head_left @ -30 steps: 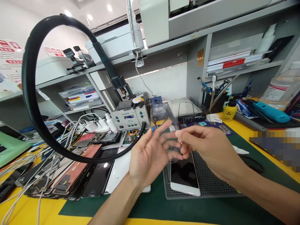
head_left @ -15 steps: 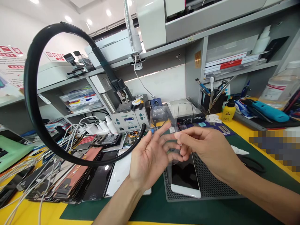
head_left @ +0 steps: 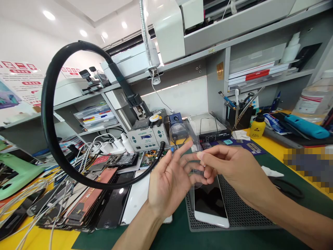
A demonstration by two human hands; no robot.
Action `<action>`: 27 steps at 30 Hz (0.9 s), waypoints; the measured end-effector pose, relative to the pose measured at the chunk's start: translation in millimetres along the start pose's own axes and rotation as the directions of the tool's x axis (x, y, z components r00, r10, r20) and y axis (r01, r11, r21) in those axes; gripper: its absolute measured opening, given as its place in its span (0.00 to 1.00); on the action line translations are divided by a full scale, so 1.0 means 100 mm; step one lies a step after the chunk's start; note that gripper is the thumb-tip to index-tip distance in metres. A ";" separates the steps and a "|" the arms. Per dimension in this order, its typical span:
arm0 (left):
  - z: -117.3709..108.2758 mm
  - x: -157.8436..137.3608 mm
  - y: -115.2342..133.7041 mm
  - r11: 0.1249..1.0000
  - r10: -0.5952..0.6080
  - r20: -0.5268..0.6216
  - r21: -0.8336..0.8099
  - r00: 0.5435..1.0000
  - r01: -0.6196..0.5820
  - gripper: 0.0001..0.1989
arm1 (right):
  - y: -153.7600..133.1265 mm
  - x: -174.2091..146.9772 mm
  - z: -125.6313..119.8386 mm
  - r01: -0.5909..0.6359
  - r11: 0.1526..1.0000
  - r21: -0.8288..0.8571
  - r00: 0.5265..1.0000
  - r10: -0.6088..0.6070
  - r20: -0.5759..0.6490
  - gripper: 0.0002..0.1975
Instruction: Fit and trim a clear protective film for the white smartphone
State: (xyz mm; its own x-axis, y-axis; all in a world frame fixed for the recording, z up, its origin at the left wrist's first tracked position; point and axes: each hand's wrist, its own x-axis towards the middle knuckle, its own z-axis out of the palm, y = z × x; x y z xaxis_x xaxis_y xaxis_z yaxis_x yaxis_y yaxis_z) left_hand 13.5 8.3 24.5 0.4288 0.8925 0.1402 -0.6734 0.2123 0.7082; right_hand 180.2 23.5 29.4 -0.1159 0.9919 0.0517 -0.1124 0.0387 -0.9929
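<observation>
A clear plastic film (head_left: 194,133) with rounded corners is held up in front of me, hard to see against the bench. My right hand (head_left: 231,166) pinches its edge between thumb and fingertips. My left hand (head_left: 171,180) is palm up with fingers spread, the fingertips close against the film and beside the right fingers. Whether the left fingers bear any of its weight I cannot tell. Below the hands, a white-framed phone (head_left: 211,205) with a dark screen lies face up on a grey perforated mat (head_left: 241,208); its upper end is hidden by the hands.
A thick black hose (head_left: 48,128) loops at the left from a hot-air station (head_left: 145,139). Stacked phone parts (head_left: 85,198) and white cables lie left. At the right are a yellow bottle (head_left: 257,126), a tool holder (head_left: 238,114) and a blue-handled tool (head_left: 307,126).
The whole view has shifted, so bench and hands appear slightly lower and further right. Both hands keep almost the same pose around the film.
</observation>
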 end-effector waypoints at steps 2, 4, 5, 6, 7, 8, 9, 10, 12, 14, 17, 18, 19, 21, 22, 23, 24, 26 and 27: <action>0.01 0.00 0.00 1.000 0.002 -0.003 0.001 1.000 -0.002 0.28 | 0.00 0.00 0.01 -0.008 1.000 0.004 1.000 0.008 0.001 0.11; 0.01 0.01 0.00 1.000 0.003 -0.007 -0.001 1.000 -0.003 0.28 | -0.01 0.00 0.01 -0.013 1.000 0.003 1.000 0.013 -0.005 0.11; 0.01 0.01 0.00 1.000 0.003 -0.006 -0.004 1.000 -0.003 0.29 | -0.01 -0.01 0.01 -0.013 1.000 0.001 1.000 0.013 -0.006 0.11; 0.01 0.01 0.00 1.000 0.004 -0.002 -0.009 1.000 -0.004 0.29 | -0.01 -0.01 0.01 -0.012 1.000 0.002 1.000 0.012 -0.005 0.11; 0.01 0.01 0.00 1.000 0.005 0.003 -0.014 1.000 -0.005 0.30 | -0.01 -0.02 0.00 -0.010 1.000 0.006 1.000 0.010 -0.003 0.11; 0.01 0.01 0.00 1.000 0.005 0.008 -0.020 1.000 -0.005 0.30 | -0.01 -0.02 0.00 -0.004 1.000 0.011 1.000 0.004 0.002 0.11; 0.01 0.01 0.00 1.000 0.005 0.013 -0.026 1.000 -0.005 0.30 | -0.01 -0.02 -0.01 -0.001 1.000 0.016 1.000 0.001 0.007 0.11; 0.00 0.01 0.00 1.000 0.004 0.015 -0.029 1.000 -0.004 0.30 | -0.01 -0.03 -0.01 0.000 1.000 0.018 1.000 0.000 0.014 0.12; 0.00 0.01 0.00 0.999 0.004 0.015 -0.032 1.000 -0.003 0.30 | -0.01 -0.03 -0.01 -0.002 1.000 0.014 1.000 0.002 0.019 0.12; 0.00 0.01 0.00 0.999 0.004 0.014 -0.032 1.000 -0.004 0.30 | -0.02 -0.03 -0.01 -0.002 1.000 0.011 1.000 0.002 0.019 0.12; 0.00 0.00 0.00 0.999 0.004 0.009 -0.038 1.000 -0.003 0.30 | -0.02 -0.02 -0.01 0.007 1.000 0.009 1.000 -0.008 0.007 0.11; 0.00 0.00 0.00 0.999 0.004 0.009 -0.038 1.000 -0.004 0.30 | -0.02 -0.02 0.00 0.009 1.000 0.006 1.000 -0.009 0.004 0.11; 0.00 0.00 0.00 0.999 0.007 0.010 -0.039 1.000 -0.007 0.30 | -0.02 -0.02 0.00 0.009 1.000 0.003 1.000 -0.009 0.002 0.11; 0.00 -0.01 0.00 0.999 0.008 0.014 -0.037 1.000 -0.008 0.30 | -0.02 -0.01 0.00 0.009 1.000 0.001 1.000 -0.009 0.002 0.11; 0.00 -0.01 0.00 0.999 0.009 0.015 -0.037 1.000 -0.008 0.30 | -0.01 -0.01 0.00 0.008 1.000 0.002 1.000 -0.008 0.003 0.11; 0.00 0.00 0.00 0.999 0.008 0.015 -0.037 1.000 -0.008 0.30 | -0.01 0.00 0.00 0.008 1.000 0.001 1.000 -0.008 0.005 0.11; 0.00 0.00 0.00 0.999 0.008 0.013 -0.037 1.000 -0.007 0.30 | -0.01 0.00 0.00 0.007 1.000 -0.001 1.000 -0.007 0.005 0.10; 0.01 0.00 0.00 0.999 0.007 0.011 -0.037 1.000 -0.006 0.30 | 0.00 0.00 0.00 0.003 1.000 -0.012 1.000 -0.003 0.001 0.10; 0.01 0.00 0.00 0.999 0.008 0.009 -0.036 1.000 -0.008 0.30 | 0.01 0.00 -0.01 0.003 1.000 -0.018 1.000 -0.003 -0.004 0.11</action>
State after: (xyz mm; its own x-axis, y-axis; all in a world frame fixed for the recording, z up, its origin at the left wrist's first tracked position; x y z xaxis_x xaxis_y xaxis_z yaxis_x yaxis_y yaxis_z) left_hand 14.1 7.7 24.8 0.4287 0.8906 0.1518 -0.6976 0.2196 0.6820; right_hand 180.7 23.5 28.7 -0.1121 0.9922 0.0542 -0.0945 0.0437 -0.9946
